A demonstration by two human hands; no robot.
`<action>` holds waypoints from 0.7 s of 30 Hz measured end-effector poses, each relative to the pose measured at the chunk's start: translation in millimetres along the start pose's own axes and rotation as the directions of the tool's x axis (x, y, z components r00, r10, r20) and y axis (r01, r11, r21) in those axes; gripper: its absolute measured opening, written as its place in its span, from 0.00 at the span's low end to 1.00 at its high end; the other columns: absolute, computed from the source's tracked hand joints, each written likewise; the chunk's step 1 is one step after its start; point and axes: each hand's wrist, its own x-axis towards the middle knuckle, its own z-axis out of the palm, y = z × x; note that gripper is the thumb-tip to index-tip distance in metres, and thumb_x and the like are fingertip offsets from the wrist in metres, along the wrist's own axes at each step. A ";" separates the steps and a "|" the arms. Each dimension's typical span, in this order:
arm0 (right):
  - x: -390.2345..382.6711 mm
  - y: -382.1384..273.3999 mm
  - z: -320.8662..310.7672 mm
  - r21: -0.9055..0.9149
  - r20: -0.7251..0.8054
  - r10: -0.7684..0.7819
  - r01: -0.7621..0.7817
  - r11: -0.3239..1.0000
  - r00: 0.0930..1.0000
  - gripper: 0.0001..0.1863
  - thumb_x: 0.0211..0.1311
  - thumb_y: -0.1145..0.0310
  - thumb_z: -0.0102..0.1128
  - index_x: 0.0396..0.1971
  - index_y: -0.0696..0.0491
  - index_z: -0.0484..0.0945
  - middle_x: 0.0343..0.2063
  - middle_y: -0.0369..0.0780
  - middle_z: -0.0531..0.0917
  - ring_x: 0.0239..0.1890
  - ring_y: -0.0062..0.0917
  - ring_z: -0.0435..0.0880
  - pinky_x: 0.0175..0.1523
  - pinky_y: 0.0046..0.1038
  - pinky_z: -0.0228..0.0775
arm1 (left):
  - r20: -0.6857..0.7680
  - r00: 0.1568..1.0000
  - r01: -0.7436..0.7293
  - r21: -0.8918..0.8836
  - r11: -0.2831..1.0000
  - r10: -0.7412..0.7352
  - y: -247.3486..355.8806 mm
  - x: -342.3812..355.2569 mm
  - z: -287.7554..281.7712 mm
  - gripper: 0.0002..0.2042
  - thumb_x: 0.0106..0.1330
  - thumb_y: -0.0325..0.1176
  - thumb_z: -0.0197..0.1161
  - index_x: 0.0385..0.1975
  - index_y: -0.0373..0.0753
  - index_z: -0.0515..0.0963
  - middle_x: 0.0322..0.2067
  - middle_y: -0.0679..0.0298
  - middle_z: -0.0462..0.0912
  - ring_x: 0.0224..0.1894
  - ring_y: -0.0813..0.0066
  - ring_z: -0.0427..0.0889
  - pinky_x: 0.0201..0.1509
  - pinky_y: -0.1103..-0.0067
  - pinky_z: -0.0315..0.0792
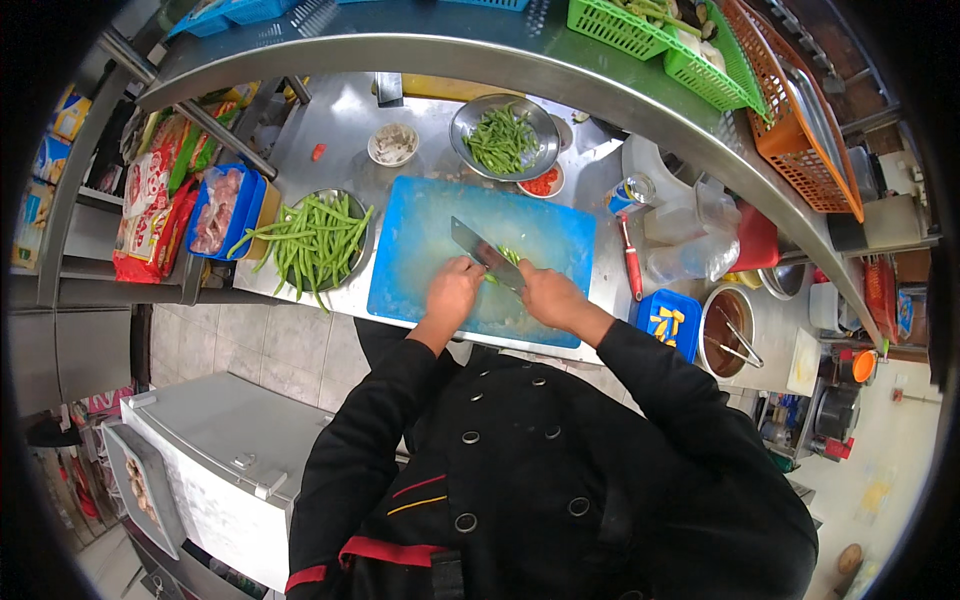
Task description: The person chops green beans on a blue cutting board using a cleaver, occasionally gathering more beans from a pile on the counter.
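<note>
My right hand (550, 297) grips a knife (478, 246) by its handle, the broad blade slanting up and left over a blue cutting board (415, 235). Close to the blade, my left hand (455, 289) is closed with curled fingers on green beans (490, 279), mostly hidden by the fingers. Cut bean pieces (510, 255) lie along the blade's far side. Left of the board, a metal bowl (358, 207) is heaped with whole green beans (315, 238). Beyond the board, a steel bowl (467, 122) holds cut beans (500, 138).
A small bowl of red pieces (543, 182) and a whitish-filled bowl (393, 145) stand behind the board. At right are a red-handled tool (631, 262), a blue container (668, 322) and a pot of brown liquid (722, 330). A metal shelf (430, 50) overhangs the counter.
</note>
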 end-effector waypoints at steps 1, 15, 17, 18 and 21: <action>-7.2 -4.1 -9.9 -0.016 0.019 0.015 -0.015 1.000 1.000 0.15 0.68 0.71 0.52 0.52 0.59 0.69 0.32 0.58 0.86 0.37 0.58 0.87 0.44 0.55 0.79 | -0.004 1.000 -0.001 -0.012 1.000 0.001 2.5 0.0 1.4 0.05 0.61 0.30 0.70 0.36 0.41 0.85 0.36 0.60 0.82 0.45 0.56 0.82 0.49 0.64 0.79; -3.5 -0.4 10.5 0.058 -0.029 -0.009 0.011 0.998 1.000 0.19 0.68 0.68 0.57 0.54 0.60 0.68 0.32 0.59 0.86 0.37 0.58 0.86 0.44 0.57 0.77 | -0.069 0.994 -0.082 -0.019 0.996 0.080 -0.2 0.0 3.8 0.06 0.62 0.29 0.67 0.37 0.39 0.86 0.35 0.59 0.84 0.43 0.56 0.83 0.46 0.64 0.80; 15.2 2.3 38.0 0.083 -0.099 0.000 0.008 0.997 0.995 0.19 0.68 0.69 0.57 0.55 0.61 0.69 0.32 0.60 0.85 0.37 0.59 0.86 0.44 0.57 0.77 | -0.058 0.997 -0.055 -0.023 0.998 0.054 -1.1 -2.6 4.6 0.06 0.61 0.29 0.68 0.36 0.39 0.86 0.35 0.59 0.84 0.42 0.56 0.83 0.46 0.64 0.80; 24.7 5.7 36.9 0.043 -0.071 -0.007 0.010 0.999 0.997 0.19 0.68 0.69 0.55 0.56 0.60 0.69 0.33 0.60 0.85 0.38 0.58 0.86 0.45 0.57 0.77 | -0.058 0.998 -0.041 -0.025 0.999 0.040 -1.5 -2.0 5.2 0.06 0.61 0.29 0.68 0.36 0.39 0.86 0.35 0.59 0.84 0.42 0.56 0.83 0.46 0.64 0.80; 30.8 -9.6 10.2 -0.004 -0.009 -0.042 0.042 0.999 0.999 0.17 0.70 0.70 0.51 0.56 0.59 0.70 0.34 0.61 0.85 0.38 0.58 0.87 0.45 0.57 0.78 | -0.093 0.995 -0.033 -0.025 0.999 0.031 -1.8 -6.3 2.7 0.06 0.61 0.29 0.69 0.36 0.38 0.86 0.34 0.60 0.84 0.41 0.57 0.83 0.46 0.64 0.79</action>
